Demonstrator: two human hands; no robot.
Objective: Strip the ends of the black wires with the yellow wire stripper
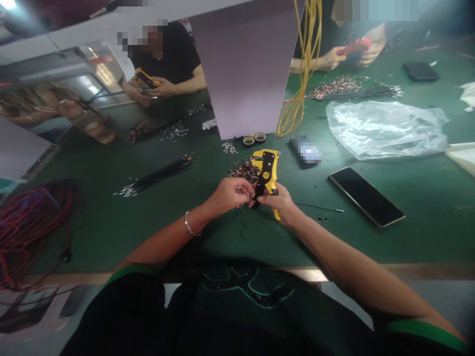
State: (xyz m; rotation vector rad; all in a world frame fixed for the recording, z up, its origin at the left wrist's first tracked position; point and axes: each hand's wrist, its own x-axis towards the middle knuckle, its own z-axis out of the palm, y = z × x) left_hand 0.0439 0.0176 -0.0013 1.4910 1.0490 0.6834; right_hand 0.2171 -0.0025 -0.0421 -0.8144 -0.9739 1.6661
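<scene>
Your right hand is clenched around the handle of a yellow and black wire stripper, held above the table with its head pointing away from you and its long axis almost straight forward. Your left hand pinches at its head (what it holds is too small to tell). Just behind lies a heap of short wires, and further left a bundle of black wires with bare ends rests on the green table.

Right of the right hand, a thin metal rod and a black smartphone lie on the bench; straight ahead, a heap of wire ends blocks the way.
</scene>
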